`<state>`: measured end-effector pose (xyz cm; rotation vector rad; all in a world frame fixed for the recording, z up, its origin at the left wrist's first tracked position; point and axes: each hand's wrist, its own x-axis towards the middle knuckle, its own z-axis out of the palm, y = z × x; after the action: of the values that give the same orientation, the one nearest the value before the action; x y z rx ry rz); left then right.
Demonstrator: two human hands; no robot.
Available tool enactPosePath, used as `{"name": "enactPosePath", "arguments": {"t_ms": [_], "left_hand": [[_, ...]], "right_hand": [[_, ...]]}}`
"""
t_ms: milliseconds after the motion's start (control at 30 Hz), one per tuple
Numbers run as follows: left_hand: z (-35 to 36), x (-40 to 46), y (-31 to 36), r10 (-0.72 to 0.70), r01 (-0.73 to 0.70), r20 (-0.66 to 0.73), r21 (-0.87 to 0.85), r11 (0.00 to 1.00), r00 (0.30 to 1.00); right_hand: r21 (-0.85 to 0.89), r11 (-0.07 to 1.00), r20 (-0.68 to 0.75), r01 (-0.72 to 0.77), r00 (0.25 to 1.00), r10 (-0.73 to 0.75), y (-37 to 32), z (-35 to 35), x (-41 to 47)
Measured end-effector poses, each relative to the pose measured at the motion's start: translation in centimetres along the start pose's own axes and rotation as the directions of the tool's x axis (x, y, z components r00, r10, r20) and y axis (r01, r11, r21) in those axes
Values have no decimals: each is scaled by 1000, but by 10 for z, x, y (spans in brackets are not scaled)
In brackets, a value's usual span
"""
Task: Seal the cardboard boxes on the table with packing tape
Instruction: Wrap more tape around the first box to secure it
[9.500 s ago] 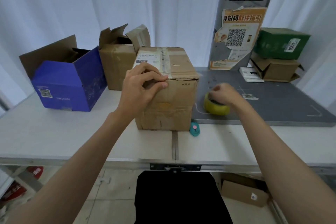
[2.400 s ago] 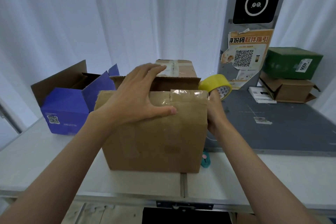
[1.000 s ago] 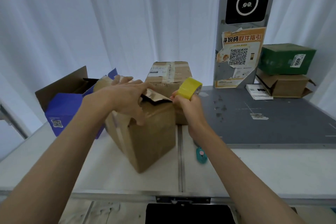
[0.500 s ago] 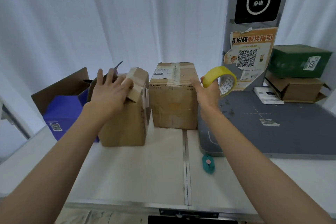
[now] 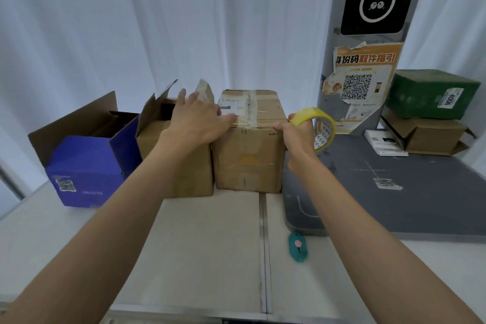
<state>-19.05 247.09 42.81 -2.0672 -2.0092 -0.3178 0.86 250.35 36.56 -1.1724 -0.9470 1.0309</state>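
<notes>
Right now the person reaches over the tabletop (image 5: 205, 244) toward the taped brown box (image 5: 249, 150), which serves as the landmark: it stands at the middle, its top already crossed by a strip of clear tape over a white label. The left hand (image 5: 196, 119) lies flat with straight fingers, its thumb on the near left top edge of that box and its fingertips against a raised flap of the open brown box (image 5: 181, 163) that touches the taped box's left side. Further left of it sits a blue box (image 5: 86, 163), flaps also up. The right hand (image 5: 295, 137) presses against the taped box's right top corner while its grip is closed round the yellow tape roll (image 5: 319, 126), held just to the right of the box.

Judging by this, the taped box looks finished and the step in hand is turning to the open brown one beside it. The next move would call for folding its flaps down level, holding them shut with the left hand, then finding the tape's loose end and laying it along the seam. A small teal cutter (image 5: 297, 246) lies nearer the person than the taped box, ready for trimming the strip.
</notes>
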Motion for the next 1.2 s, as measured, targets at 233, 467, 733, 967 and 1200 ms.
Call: {"name": "enactPosePath", "arguments": {"t_ms": [233,467,733,967,1200], "left_hand": [[0,-12,5,162,-183,111,222,958,981],[21,-55,15,305,-315,-79,-236,919,949],[28,-95,17,229,-265,-142,-353,897,963],[-3,-134,11,324,-364,-167,-392,845,931],[-47,-80,25,290,-261,-67,-656,708,955]], "right_hand": [[-20,997,4,74,997,-74,1,-11,-24],[-47,994,12,97,995,-96,3,-30,-66],[49,994,-43,95,995,-93,6,-58,-81],[60,978,141,199,968,-205,-19,-71,-70],[-83,798,423,597,746,-514,-32,-66,-72]]}}
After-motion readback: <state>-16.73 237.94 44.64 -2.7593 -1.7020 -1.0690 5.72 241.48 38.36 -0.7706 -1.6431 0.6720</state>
